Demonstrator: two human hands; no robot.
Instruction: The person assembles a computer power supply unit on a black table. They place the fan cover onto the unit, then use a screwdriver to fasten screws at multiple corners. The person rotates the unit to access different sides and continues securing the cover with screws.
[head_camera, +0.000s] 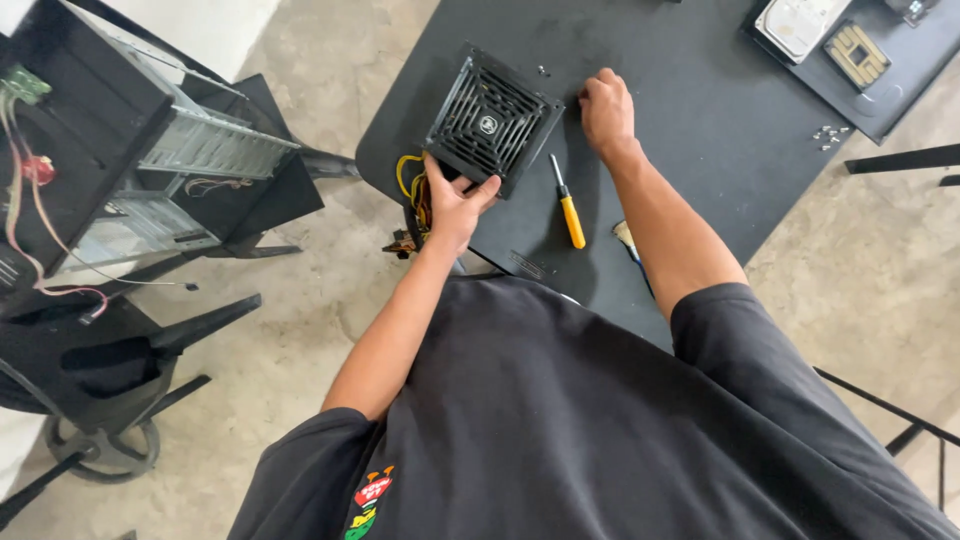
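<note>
PSU: black square metal power supply box with slotted fan grille (490, 120), sitting at the desk's (690, 120) 9 o'clock edge, yellow wires (412, 190) hanging off
Left hand (455, 205): gripping its near corner
Right hand (605, 108): fist closed at the box's 3 o'clock; can't tell what's in it
Tool: yellow-handled screwdriver (567, 203), lying loose at 5 o'clock
Tray: black tray (900, 90) at 2 o'clock, silver hard drive (798, 22) inside

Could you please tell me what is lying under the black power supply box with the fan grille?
The power supply rests on the black table; yellow cables emerge beneath its left hand corner. Anything directly underneath is covered.
</note>
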